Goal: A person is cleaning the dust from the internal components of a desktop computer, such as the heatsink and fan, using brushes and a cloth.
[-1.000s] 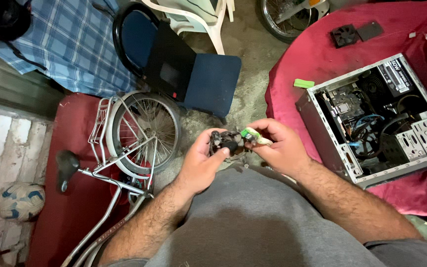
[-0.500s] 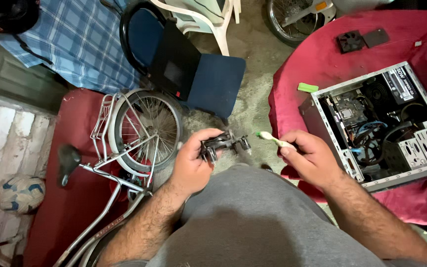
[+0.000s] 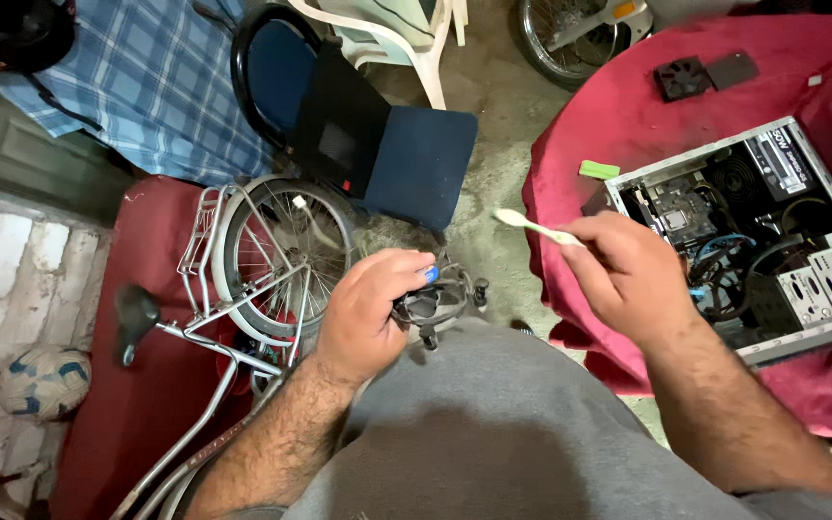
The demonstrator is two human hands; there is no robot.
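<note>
Resting under left fingers (image 3: 392, 279): cooler fan (image 3: 435, 306)

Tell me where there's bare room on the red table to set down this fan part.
The red cloth lies bare between the green block and the small black fan, left of the open computer case. The case fills the table's right side. The right hand with the toothbrush hangs over the near edge.

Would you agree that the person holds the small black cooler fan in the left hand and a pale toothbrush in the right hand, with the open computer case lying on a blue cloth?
Not quite: the head view shows the open computer case lying on a red cloth, not a blue one. The rest holds: the left hand grips the small black cooler fan, and the right hand holds the pale toothbrush.
</note>
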